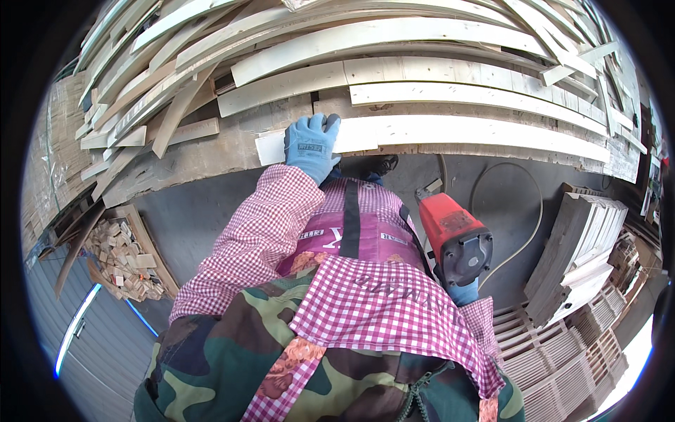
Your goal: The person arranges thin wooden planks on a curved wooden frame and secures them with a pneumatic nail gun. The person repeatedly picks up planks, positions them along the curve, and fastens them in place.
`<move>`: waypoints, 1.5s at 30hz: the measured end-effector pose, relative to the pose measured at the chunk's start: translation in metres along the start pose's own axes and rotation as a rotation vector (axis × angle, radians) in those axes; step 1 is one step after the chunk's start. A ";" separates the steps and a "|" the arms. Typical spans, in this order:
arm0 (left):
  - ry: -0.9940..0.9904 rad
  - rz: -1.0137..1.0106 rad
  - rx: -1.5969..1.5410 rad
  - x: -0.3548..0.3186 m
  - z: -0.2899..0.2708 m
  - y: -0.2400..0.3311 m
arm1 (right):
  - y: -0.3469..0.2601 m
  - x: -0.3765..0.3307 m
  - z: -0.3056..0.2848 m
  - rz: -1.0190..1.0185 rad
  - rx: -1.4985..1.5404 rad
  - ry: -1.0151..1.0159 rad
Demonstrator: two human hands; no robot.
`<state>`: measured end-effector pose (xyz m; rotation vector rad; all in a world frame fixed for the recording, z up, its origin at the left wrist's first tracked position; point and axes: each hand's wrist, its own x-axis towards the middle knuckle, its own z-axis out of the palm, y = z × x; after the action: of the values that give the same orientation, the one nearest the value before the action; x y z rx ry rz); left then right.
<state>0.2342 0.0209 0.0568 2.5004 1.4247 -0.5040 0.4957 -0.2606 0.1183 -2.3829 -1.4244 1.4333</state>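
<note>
A pale wooden board point(485, 136) lies along the near edge of the workbench point(394, 149). My left hand point(311, 146), in a blue glove, holds this board near its left end, the fingers over the top and the thumb at the near edge. My right hand point(464, 292), also gloved, is mostly hidden under a red and black nail gun point(453, 235). It grips the tool in front of my right side, clear of the bench. The nail gun's nose points toward the bench but touches no wood.
Several long boards point(394, 32) lie in a loose heap across the bench. Wood offcuts point(126, 261) fill a bin at lower left. A stack of boards point(580, 246) stands on the right, near slatted wooden pallets point(555, 359). An air hose point(540, 204) loops over the floor.
</note>
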 end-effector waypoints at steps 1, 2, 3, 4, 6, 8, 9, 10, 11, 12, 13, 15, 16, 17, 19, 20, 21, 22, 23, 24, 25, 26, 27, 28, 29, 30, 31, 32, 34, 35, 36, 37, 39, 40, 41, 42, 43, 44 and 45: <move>-0.001 0.002 0.001 0.001 0.000 0.000 | 0.000 0.002 0.002 -0.020 -0.003 0.021; -0.005 0.004 -0.005 0.002 -0.002 0.000 | -0.002 0.003 0.002 -0.035 -0.008 0.037; -0.053 -0.013 -0.027 0.004 -0.004 0.000 | -0.003 0.005 0.002 -0.051 -0.012 0.052; -0.100 -0.030 -0.050 0.006 -0.008 0.000 | -0.004 0.006 0.002 -0.060 -0.020 0.062; -0.147 -0.049 -0.064 0.010 -0.011 0.001 | -0.007 0.008 0.004 -0.088 -0.032 0.077; -0.147 -0.052 -0.052 0.012 -0.011 0.001 | -0.008 0.009 0.005 -0.110 -0.048 0.084; -0.120 -0.049 -0.055 0.011 -0.009 0.001 | -0.009 0.009 0.005 -0.122 -0.059 0.083; -0.092 -0.046 -0.059 0.010 -0.005 0.000 | -0.010 0.010 0.005 -0.132 -0.067 0.082; -0.063 -0.043 -0.063 0.009 -0.002 0.001 | -0.010 0.010 0.007 -0.147 -0.085 0.080; -0.072 -0.058 -0.087 0.010 -0.002 0.001 | -0.009 0.012 0.008 -0.165 -0.102 0.081; -0.045 -0.044 -0.063 0.009 0.000 0.001 | -0.007 0.012 0.008 -0.181 -0.121 0.083; 0.006 -0.018 -0.012 0.008 0.002 -0.002 | -0.004 0.016 0.010 -0.212 -0.146 0.102; 0.008 -0.021 -0.010 0.007 0.002 -0.003 | -0.004 0.018 0.009 -0.240 -0.161 0.131; 0.009 -0.021 -0.008 0.007 0.000 -0.001 | -0.014 0.020 0.005 -0.258 -0.108 0.171; 0.007 -0.023 -0.040 0.008 0.001 0.001 | -0.024 0.025 -0.002 -0.263 -0.083 0.169; 0.009 -0.024 -0.072 0.008 0.006 0.000 | -0.027 0.027 -0.003 -0.260 -0.081 0.164; 0.011 -0.025 -0.104 0.008 0.011 0.000 | -0.028 0.029 -0.003 -0.258 -0.080 0.156; 0.042 -0.020 -0.196 0.007 0.017 -0.001 | -0.029 0.031 -0.004 -0.258 -0.077 0.148; 0.047 -0.025 -0.211 0.006 0.019 -0.001 | -0.029 0.033 -0.005 -0.256 -0.076 0.137; 0.051 -0.029 -0.226 0.006 0.020 -0.001 | -0.029 0.036 -0.006 -0.258 -0.077 0.130; 0.056 -0.035 -0.241 0.005 0.021 0.000 | -0.031 0.039 -0.007 -0.259 -0.076 0.121; 0.064 -0.030 -0.251 0.006 0.021 -0.002 | -0.032 0.042 -0.007 -0.259 -0.070 0.114; 0.051 -0.028 -0.259 0.007 0.021 -0.003 | -0.033 0.046 -0.007 -0.259 -0.071 0.106; 0.039 -0.027 -0.268 0.008 0.021 -0.004 | -0.033 0.048 -0.008 -0.260 -0.066 0.101; 0.029 -0.028 -0.276 0.009 0.020 -0.005 | -0.033 0.053 -0.009 -0.262 -0.062 0.096; 0.031 -0.025 -0.270 0.009 0.020 -0.005 | -0.034 0.056 -0.009 -0.265 -0.061 0.090; 0.033 -0.023 -0.263 0.009 0.020 -0.005 | -0.034 0.060 -0.010 -0.268 -0.056 0.084; 0.035 -0.022 -0.256 0.009 0.020 -0.005 | -0.036 0.063 -0.011 -0.271 -0.049 0.075; 0.036 -0.021 -0.254 0.010 0.019 -0.005 | -0.036 0.071 -0.014 -0.275 -0.044 0.055; 0.036 -0.018 -0.254 0.010 0.020 -0.005 | -0.036 0.075 -0.014 -0.275 -0.039 0.048; 0.049 -0.015 -0.267 0.010 0.022 -0.007 | -0.036 0.077 -0.014 -0.272 -0.038 0.037; 0.050 -0.008 -0.273 0.011 0.024 -0.009 | -0.037 0.080 -0.014 -0.270 -0.035 0.028; 0.055 0.008 -0.290 0.012 0.026 -0.009 | -0.035 0.085 -0.012 -0.263 -0.033 0.000; 0.054 0.013 -0.283 0.013 0.027 -0.008 | -0.032 0.088 -0.010 -0.258 -0.035 -0.017; 0.055 0.013 -0.269 0.012 0.025 -0.009 | -0.027 0.094 -0.006 -0.256 -0.032 -0.038; 0.055 0.013 -0.254 0.012 0.024 -0.010 | -0.020 0.096 -0.002 -0.251 -0.024 -0.062; 0.058 0.016 -0.251 0.012 0.023 -0.012 | -0.014 0.100 0.001 -0.247 -0.012 -0.085; 0.058 0.022 -0.256 0.013 0.022 -0.011 | -0.012 0.101 0.002 -0.227 -0.005 -0.116; 0.058 0.028 -0.260 0.013 0.023 -0.011 | -0.011 0.103 0.003 -0.216 0.014 -0.125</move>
<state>0.2265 0.0283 0.0308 2.3398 1.3755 -0.2257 0.5029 -0.1829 0.0498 -2.0874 -1.6349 1.5526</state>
